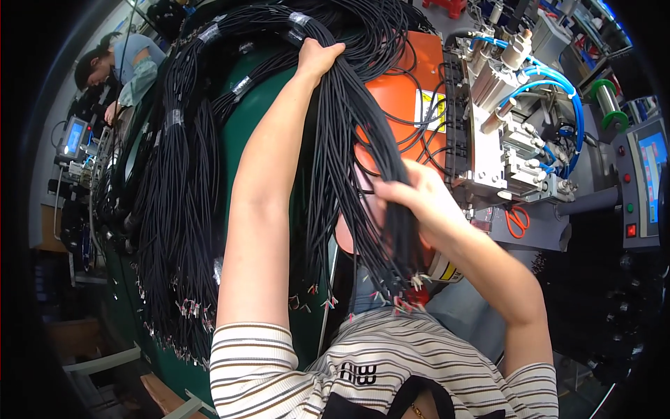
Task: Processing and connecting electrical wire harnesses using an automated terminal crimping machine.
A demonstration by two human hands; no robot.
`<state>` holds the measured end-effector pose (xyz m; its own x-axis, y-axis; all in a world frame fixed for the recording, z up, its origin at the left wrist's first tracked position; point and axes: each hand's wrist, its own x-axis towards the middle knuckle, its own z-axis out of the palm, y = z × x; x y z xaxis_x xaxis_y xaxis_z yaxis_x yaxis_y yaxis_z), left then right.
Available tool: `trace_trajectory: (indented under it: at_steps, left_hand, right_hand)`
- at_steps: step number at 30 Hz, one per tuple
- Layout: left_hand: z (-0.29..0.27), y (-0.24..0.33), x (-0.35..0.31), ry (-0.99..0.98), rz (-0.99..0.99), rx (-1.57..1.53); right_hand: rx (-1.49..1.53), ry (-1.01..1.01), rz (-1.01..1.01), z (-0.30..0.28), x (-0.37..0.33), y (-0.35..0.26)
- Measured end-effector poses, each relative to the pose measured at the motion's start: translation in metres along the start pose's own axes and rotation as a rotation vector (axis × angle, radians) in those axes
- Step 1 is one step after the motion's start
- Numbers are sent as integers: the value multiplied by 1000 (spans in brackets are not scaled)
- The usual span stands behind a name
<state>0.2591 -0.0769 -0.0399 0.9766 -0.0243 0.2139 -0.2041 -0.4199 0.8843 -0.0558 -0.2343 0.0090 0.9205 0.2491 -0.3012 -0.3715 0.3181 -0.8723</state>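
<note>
Black cable bundle [363, 105] runs from the left hand [319, 57] down past the right hand [417, 192], over an orange panel [422, 59], to red and white wire tips [403, 304]. The left fingers close around its upper part; the right hand, slightly blurred, curls around its lower length, thumb across it. Blue tubes [576, 115] loop beside a metal fixture [488, 146].

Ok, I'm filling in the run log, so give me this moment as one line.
left hand: gripping black cable bundle | right hand: at bundle's lower strands, blurred | nearby: orange surface
</note>
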Motion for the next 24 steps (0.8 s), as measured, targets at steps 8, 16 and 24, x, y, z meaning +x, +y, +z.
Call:
trace_trajectory:
  at_steps: [8, 16, 24]
  left_hand:
    - [-4, -23, 28, 6, 77, 235]
    - [-37, 85, -104, -104, 560, 443]
    - [-83, 74, -265, -875, 594, 176]
  right_hand:
    - [72, 60, 262, -14, -119, 21]
    - [181, 86, 107, -39, -111, 31]
    - [387, 30, 9, -44, -116, 42]
